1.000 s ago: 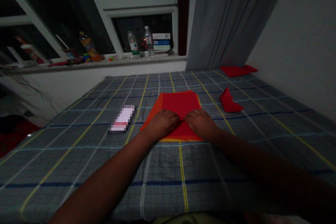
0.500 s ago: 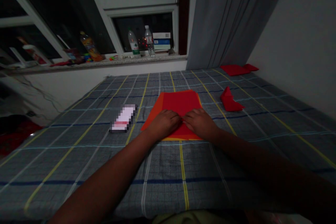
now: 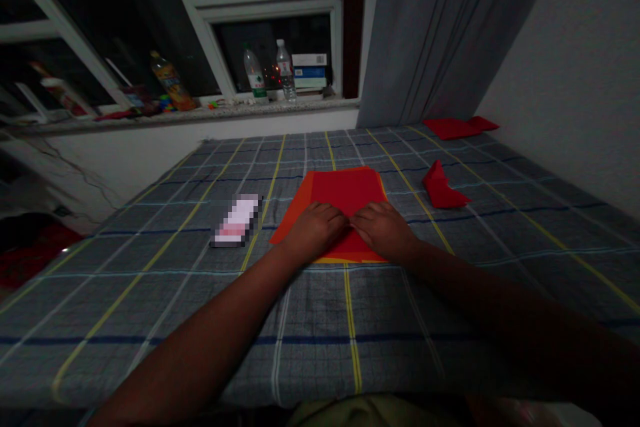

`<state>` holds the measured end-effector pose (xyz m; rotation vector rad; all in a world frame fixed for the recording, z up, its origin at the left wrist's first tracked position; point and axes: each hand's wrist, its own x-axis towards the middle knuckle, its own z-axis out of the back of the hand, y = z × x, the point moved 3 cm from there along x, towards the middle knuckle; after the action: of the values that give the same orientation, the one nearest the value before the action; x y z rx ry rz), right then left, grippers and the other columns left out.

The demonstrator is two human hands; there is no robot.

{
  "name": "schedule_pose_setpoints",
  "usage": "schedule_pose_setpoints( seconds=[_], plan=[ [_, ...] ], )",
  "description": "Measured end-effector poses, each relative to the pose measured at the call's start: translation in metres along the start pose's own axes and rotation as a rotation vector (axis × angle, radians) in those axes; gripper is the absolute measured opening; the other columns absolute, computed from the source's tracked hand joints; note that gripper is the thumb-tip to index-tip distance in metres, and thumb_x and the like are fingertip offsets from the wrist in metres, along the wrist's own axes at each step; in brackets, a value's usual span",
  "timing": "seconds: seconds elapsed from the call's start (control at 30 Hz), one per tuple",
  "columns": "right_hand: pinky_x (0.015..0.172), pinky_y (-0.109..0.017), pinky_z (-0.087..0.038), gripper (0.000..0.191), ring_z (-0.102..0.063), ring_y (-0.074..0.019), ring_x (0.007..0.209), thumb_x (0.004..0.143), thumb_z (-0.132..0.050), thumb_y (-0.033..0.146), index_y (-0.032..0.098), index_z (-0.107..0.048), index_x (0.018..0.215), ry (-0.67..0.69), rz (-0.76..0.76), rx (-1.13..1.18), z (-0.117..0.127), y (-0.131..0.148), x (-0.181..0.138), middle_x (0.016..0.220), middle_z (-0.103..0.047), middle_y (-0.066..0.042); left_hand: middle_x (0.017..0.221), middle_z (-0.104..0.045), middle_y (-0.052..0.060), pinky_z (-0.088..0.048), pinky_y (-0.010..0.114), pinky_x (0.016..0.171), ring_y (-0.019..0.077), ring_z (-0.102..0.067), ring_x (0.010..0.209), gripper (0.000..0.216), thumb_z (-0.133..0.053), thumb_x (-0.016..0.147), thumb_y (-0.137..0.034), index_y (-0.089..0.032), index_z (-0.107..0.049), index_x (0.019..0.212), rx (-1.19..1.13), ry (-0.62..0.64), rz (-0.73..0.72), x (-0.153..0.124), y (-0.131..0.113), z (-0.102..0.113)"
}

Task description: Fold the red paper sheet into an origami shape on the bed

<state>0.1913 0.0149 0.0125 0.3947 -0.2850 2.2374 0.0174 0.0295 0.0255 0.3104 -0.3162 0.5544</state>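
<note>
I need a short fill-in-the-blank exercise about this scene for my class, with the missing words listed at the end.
1. The left hand and right hand are close together over a top sheet that is ____ in colour.
2. From the wearer's viewpoint, the phone lies to the ____ of that sheet.
3. The clear bottle right beside the stacked boxes has a ____ cap.

Missing words: red; left; white.
</note>
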Motion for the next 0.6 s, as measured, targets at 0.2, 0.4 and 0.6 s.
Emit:
schedule_pose_setpoints(
  seconds=[0.2, 0.4, 0.6],
  plan=[
    [0.09, -0.039, -0.035, 0.03, -0.057, -0.0241, 0.1, 0.102, -0.043, 0.024, 0.019, -0.07, 0.113, -0.026, -0.022, 0.039, 0.001, -0.008, -0.001, 0.108, -0.073, -0.009, 0.102, -0.07, 0.009, -0.044, 0.036, 0.083, 0.0216, -0.062, 0.096, 0.02, -0.051, 0.1, -0.025, -0.016, -0.065, 0.112, 0.007, -0.015, 0.003, -0.003, 0.009, 0.0],
    [0.09, -0.039, -0.034, 0.032, -0.057, -0.0245, 0.103, 0.103, -0.042, 0.028, 0.02, -0.07, 0.115, -0.045, -0.075, 0.02, 0.0, -0.025, -0.002, 0.113, -0.073, -0.007, 0.103, -0.071, 0.01, -0.044, 0.037, 0.083, 0.0234, -0.063, 0.094, 0.018, -0.053, 0.098, -0.02, -0.015, -0.067, 0.108, 0.067, -0.048, 0.068, -0.01, 0.033, 0.002],
    [0.087, -0.039, -0.034, 0.031, -0.058, -0.0242, 0.102, 0.102, -0.043, 0.028, 0.02, -0.07, 0.114, -0.043, -0.095, 0.01, 0.001, -0.034, -0.003, 0.112, -0.074, -0.007, 0.099, -0.07, 0.011, -0.045, 0.038, 0.082, 0.0251, -0.063, 0.092, 0.017, -0.051, 0.097, -0.018, -0.014, -0.066, 0.104, 0.079, -0.002, 0.154, -0.018, 0.052, 0.006]
  ],
)
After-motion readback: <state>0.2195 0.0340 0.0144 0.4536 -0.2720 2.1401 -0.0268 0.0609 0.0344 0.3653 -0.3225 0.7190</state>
